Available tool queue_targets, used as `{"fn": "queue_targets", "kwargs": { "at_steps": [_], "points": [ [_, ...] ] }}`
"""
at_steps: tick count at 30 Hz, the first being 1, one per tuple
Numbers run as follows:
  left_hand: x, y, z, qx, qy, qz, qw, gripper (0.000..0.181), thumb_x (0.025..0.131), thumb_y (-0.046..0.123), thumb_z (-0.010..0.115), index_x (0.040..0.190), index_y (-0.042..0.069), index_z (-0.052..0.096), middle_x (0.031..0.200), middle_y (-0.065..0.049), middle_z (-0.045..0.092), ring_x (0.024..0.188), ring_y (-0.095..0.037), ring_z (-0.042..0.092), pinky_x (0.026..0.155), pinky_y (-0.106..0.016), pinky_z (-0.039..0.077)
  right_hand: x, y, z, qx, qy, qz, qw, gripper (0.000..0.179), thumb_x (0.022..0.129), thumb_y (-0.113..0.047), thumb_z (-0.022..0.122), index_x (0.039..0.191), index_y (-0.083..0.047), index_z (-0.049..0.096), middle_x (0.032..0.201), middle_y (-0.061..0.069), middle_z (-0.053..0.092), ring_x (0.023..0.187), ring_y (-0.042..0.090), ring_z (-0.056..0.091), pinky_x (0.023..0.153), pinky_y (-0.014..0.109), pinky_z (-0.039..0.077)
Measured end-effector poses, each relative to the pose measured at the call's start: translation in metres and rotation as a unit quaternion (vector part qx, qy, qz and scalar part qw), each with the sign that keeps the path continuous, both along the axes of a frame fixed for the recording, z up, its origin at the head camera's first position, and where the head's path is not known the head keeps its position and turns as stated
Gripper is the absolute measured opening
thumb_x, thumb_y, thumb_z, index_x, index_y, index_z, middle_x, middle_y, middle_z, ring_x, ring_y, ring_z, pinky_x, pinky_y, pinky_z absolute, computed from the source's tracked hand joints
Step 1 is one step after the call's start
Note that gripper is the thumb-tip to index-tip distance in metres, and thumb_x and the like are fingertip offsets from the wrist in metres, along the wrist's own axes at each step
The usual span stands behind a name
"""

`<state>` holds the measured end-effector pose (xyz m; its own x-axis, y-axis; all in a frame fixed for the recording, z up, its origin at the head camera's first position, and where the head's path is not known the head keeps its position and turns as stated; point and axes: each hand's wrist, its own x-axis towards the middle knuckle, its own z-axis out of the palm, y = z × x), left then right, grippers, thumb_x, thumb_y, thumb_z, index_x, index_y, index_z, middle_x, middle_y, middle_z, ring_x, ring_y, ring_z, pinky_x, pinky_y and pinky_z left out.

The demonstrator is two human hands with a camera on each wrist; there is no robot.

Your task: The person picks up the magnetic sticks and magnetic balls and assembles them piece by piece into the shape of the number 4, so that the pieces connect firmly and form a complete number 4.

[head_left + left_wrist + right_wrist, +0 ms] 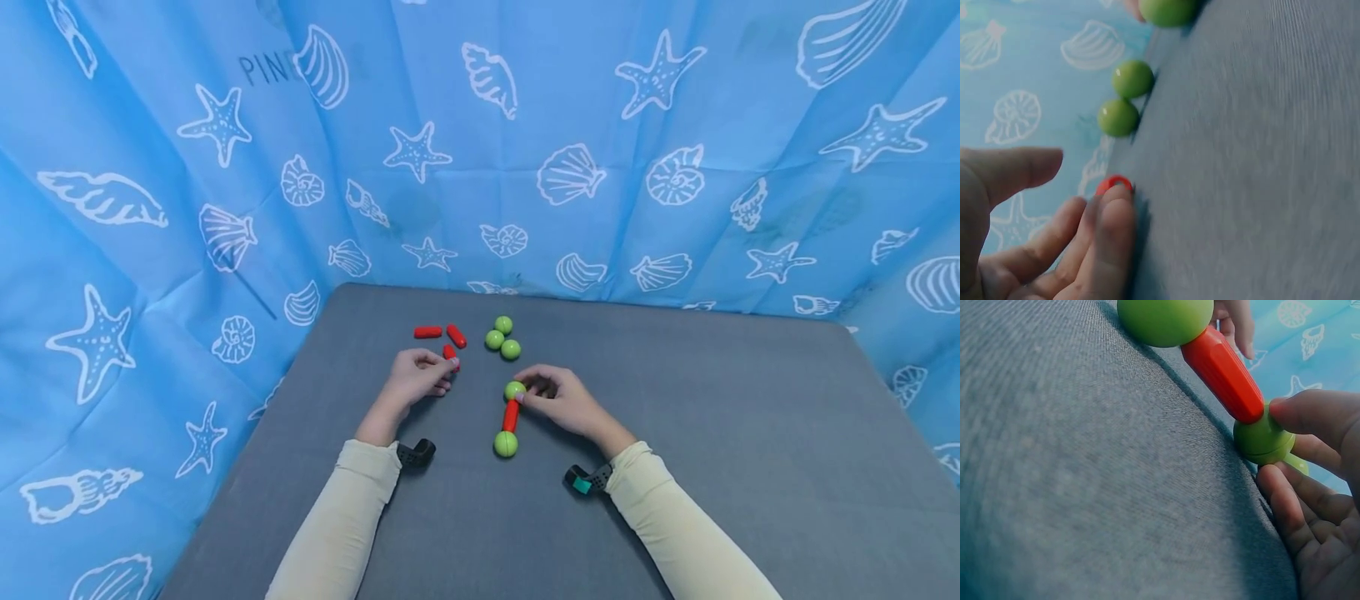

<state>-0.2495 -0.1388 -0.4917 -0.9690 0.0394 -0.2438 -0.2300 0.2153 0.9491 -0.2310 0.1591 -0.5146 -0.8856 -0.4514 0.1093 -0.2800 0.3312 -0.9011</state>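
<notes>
On the grey table, a red rod (pixel 511 417) joins two green balls in a short line pointing away from me. My right hand (pixel 558 402) pinches the far green ball (pixel 1262 439) between thumb and fingers, while the near green ball (pixel 506 444) lies untouched. To the left, my left hand (pixel 415 378) is at a loose red rod (pixel 449 352). Its fingertips (pixel 1116 219) cover part of that rod in the left wrist view, and the thumb (pixel 1035 167) stands well apart from them.
Two more red rods, one lying sideways (pixel 428 332) and one slanted (pixel 456 336), are just beyond my left hand. Three loose green balls (pixel 494 339) sit close together farther back. A blue curtain (pixel 480 208) with white shells hangs behind the table (pixel 750 450).
</notes>
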Motion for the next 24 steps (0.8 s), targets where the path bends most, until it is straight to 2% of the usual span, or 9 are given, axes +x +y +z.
{"fn": "queue_targets", "kwargs": {
  "at_steps": [4, 9, 16, 20, 24],
  "points": [
    [-0.005, -0.007, -0.003, -0.011, 0.024, 0.039, 0.9989, 0.026, 0.097, 0.024, 0.079, 0.109, 0.003, 0.071, 0.098, -0.017, 0.076, 0.074, -0.017, 0.075, 0.072, -0.031, 0.064, 0.000, 0.000, 0.000, 0.001, -0.004, -0.002, 1.0000, 0.028, 0.101, -0.019, 0.075, 0.127, -0.009, 0.073, 0.105, 0.009, 0.073, 0.088, 0.017, 0.065, 0.077, 0.026, 0.055],
    [-0.010, -0.009, -0.004, -0.053, 0.042, 0.060, 0.9959, 0.029, 0.097, 0.026, 0.079, 0.112, 0.003, 0.068, 0.092, -0.015, 0.077, 0.067, -0.016, 0.073, 0.066, -0.031, 0.063, 0.001, -0.001, 0.002, 0.005, -0.007, -0.005, 1.0000, 0.028, 0.101, -0.019, 0.075, 0.127, -0.010, 0.073, 0.106, 0.009, 0.074, 0.089, 0.019, 0.066, 0.077, 0.027, 0.055],
    [-0.017, -0.002, -0.005, -0.112, 0.038, 0.070, 0.9905, 0.036, 0.094, 0.034, 0.082, 0.111, 0.004, 0.071, 0.081, -0.008, 0.077, 0.062, -0.013, 0.072, 0.070, -0.030, 0.059, 0.002, -0.001, 0.001, 0.011, -0.013, -0.008, 0.9998, 0.028, 0.101, -0.018, 0.074, 0.127, -0.010, 0.073, 0.106, 0.009, 0.073, 0.089, 0.017, 0.066, 0.076, 0.027, 0.055],
    [-0.018, 0.005, -0.002, -0.145, 0.047, 0.070, 0.9858, 0.035, 0.091, 0.033, 0.085, 0.107, 0.004, 0.074, 0.082, -0.007, 0.079, 0.063, -0.012, 0.072, 0.071, -0.031, 0.058, 0.001, -0.001, 0.000, 0.009, -0.012, -0.008, 0.9999, 0.027, 0.101, -0.016, 0.074, 0.127, -0.010, 0.073, 0.106, 0.008, 0.073, 0.089, 0.016, 0.065, 0.075, 0.027, 0.055],
    [-0.019, 0.009, -0.001, -0.152, 0.051, 0.063, 0.9849, 0.033, 0.087, 0.028, 0.089, 0.105, 0.004, 0.075, 0.086, -0.010, 0.081, 0.066, -0.014, 0.073, 0.070, -0.031, 0.058, 0.002, -0.002, 0.000, 0.009, -0.010, -0.011, 0.9999, 0.027, 0.100, -0.016, 0.074, 0.127, -0.010, 0.073, 0.106, 0.008, 0.073, 0.088, 0.015, 0.066, 0.075, 0.026, 0.054]
  ]
}}
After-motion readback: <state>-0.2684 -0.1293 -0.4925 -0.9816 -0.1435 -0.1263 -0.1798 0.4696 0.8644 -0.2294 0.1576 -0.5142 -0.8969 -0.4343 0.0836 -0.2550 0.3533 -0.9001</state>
